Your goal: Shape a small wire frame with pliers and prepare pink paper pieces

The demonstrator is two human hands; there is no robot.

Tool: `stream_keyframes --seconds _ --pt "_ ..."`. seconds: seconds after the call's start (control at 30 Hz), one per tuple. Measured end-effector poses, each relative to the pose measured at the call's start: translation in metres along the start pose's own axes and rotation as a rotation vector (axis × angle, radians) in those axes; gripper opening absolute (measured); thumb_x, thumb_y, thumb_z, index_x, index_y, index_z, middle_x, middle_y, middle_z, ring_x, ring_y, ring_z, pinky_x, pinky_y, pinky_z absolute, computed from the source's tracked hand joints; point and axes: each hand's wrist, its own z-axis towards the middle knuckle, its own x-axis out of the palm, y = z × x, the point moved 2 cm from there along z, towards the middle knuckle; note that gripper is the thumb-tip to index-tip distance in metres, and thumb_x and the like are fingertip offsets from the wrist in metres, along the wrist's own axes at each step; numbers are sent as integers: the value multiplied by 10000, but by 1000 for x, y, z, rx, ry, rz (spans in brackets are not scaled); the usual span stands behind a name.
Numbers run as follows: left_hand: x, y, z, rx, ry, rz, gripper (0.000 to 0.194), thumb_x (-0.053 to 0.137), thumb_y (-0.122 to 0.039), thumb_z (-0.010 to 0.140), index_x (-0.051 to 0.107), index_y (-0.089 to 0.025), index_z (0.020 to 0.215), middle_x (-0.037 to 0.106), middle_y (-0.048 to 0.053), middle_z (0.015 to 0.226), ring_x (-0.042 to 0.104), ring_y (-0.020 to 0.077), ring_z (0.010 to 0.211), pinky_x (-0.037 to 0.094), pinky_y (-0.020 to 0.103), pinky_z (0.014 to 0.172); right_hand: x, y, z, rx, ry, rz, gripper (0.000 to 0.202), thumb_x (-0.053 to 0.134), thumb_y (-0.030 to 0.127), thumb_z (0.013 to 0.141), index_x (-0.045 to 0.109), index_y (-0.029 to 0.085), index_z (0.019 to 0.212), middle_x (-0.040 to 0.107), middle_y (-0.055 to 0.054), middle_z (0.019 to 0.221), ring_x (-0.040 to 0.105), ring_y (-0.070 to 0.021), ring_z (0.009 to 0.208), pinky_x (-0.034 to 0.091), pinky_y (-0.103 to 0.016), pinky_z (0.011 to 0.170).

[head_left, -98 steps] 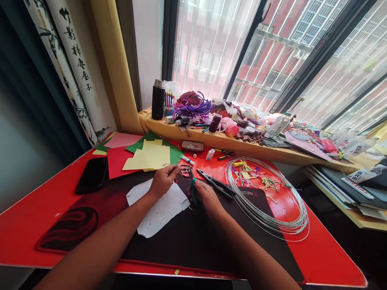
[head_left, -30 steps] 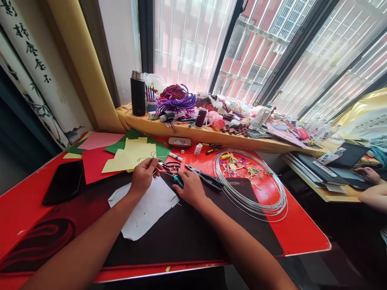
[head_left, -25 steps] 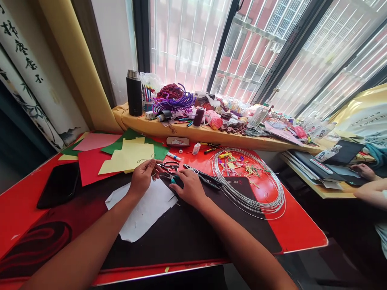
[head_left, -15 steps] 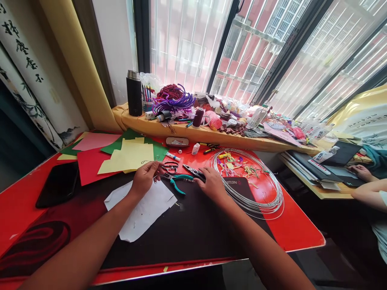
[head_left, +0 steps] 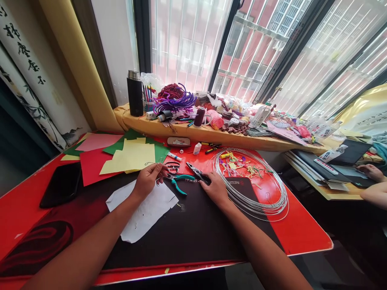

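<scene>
Left of the frame's centre, the left hand (head_left: 148, 180) pinched a thin bent wire (head_left: 148, 163) near a white paper sheet (head_left: 143, 217). Just right of centre, the right hand (head_left: 216, 188) was closed around black pliers (head_left: 195, 171); teal-handled pliers (head_left: 185, 176) lay between the hands, a wire coil (head_left: 263, 210) farther right.

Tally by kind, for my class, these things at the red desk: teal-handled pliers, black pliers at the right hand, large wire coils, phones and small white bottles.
Teal-handled pliers: 1
Black pliers at the right hand: 1
Large wire coil: 1
Phone: 1
Small white bottle: 1
Total: 5
</scene>
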Motion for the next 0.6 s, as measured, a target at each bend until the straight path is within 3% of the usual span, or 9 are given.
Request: stream_keyframes --seconds 0.13,0.33,0.43,0.6 --pt "0 -1 0 -42 -22 -109 489 662 -644 861 687 -156 854 692 58 703 580 145 504 396 268 454 -7 5 -5 137 -21 307 283 736 385 839 751 196 1048 741 -87 1036 673 -264 989 499 -404 919" --pt "5 -4 -3 -178 -48 -326 430 803 -565 772 640 -172 831 634 -6 679 564 120 530 394 247 503 -17 36 -14 575 116 991 482 864 483 702 770 195 1077 788 -45 917 717 -225 816 541 -329 765" --pt "10 -5 -7 -252 41 -340 406 845 -514 747 680 -161 860 684 20 757 584 115 558 399 242 524 -14 53 -20 656 201 1160 523 891 470 682 773 188 1107 787 -42 855 711 -204 705 546 -296 648" --pt "17 -3 -12 -322 244 -307 411 789 -544 806 729 -149 904 752 131 1067 665 150 616 409 260 527 1 73 -27 683 309 1375 443 856 438 751 757 172 1090 791 -90 970 747 -236 762 614 -334 649"
